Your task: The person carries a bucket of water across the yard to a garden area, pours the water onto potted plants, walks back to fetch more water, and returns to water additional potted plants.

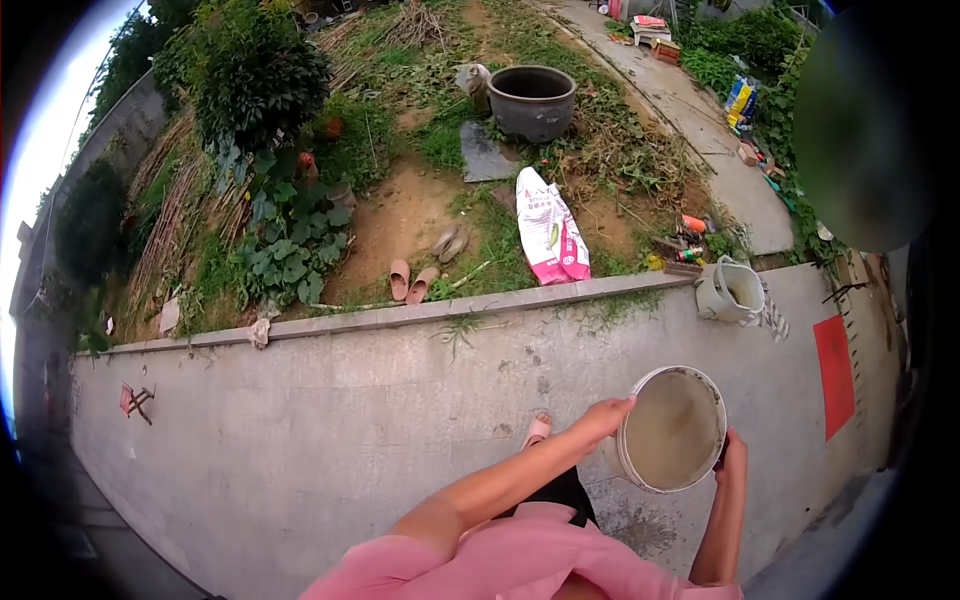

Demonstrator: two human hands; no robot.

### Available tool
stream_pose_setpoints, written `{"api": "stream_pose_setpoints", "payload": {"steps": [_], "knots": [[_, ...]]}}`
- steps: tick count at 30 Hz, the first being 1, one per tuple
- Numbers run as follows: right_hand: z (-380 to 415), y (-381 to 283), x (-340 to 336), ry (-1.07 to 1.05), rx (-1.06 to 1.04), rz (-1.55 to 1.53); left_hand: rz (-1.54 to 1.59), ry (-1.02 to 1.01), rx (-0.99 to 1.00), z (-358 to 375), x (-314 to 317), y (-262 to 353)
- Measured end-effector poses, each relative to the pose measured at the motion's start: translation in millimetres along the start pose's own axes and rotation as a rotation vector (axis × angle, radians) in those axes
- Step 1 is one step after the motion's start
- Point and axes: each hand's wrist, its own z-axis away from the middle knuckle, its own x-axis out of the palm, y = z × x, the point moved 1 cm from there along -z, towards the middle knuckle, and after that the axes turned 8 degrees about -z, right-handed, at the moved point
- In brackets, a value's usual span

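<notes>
A white round bucket (623, 455) is held out in front of my body, above the concrete, its mouth tipped up toward the camera. Murky grey-brown content, apparently dirty water, shows inside the rim. My left hand (606, 417) is closed on the rim at the upper left, thumb over the edge. On the opposite side, my right hand (734, 456) grips the bucket low on its right; a small dark piece shows beside those fingers, and I cannot make out what it is. The bucket's underside is hidden.
A second pale bucket (716, 297) with a striped cloth (774, 320) stands by the low kerb (420, 322). Beyond lie a pink-and-white sack (548, 228), pink slippers (411, 283) and a large dark vat (533, 112). A small stool (136, 402) is left; a red mat (834, 375) is right.
</notes>
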Motion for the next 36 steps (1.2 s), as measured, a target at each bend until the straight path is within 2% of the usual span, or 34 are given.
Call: {"api": "stream_pose_setpoints", "payload": {"steps": [3,5,7,12,15,18,19,22,23,27,30,32,36], "knots": [[-28.9,-16.9,53.1,-0.09,0.034,0.115,0.018,0.022,-0.012,-16.9,-49.7,29.9],[-42.2,-28.1,108.8,-0.083,0.027,0.101,-0.056,0.121,-0.113,-23.2,-81.4,58.0],[-48.8,-44.5,166.1,-0.079,0.034,0.112,0.05,0.138,-0.062,-33.4,-114.0,81.0],[-101.5,-80.5,274.3,-0.237,0.07,0.249,0.097,0.207,-0.113,-72.6,-202.7,133.2],[-114.3,-100.2,356.9,-0.234,0.018,0.262,0.09,0.249,-0.073,-105.9,-264.2,163.7],[-130.7,-113.5,430.4,-0.209,0.004,0.131,0.101,0.158,0.027,-135.9,-326.7,204.1],[-133.4,-121.3,457.1,-0.179,0.003,0.112,0.052,0.232,0.011,-146.4,-346.4,222.0],[-146.9,-146.3,528.7,-0.172,-0.004,0.033,0.081,0.148,0.028,-181.7,-406.2,270.1],[-152.5,-156.5,551.2,-0.156,0.033,0.004,0.032,0.177,0.049,-190.3,-423.0,287.0],[-204.4,-187.3,631.9,-0.255,-0.028,0.036,0.124,0.113,0.017,-235.3,-491.0,349.0],[-221.8,-217.0,710.6,-0.226,-0.026,0.013,0.098,0.158,-0.048,-277.7,-543.8,389.6],[-245.4,-231.1,754.1,-0.208,-0.049,0.045,0.09,0.165,-0.023,-320.4,-579.3,403.7],[-295.1,-251.5,847.0,-0.182,-0.1,0.031,0.069,0.055,0.022,-377.3,-660.1,463.4]]}}
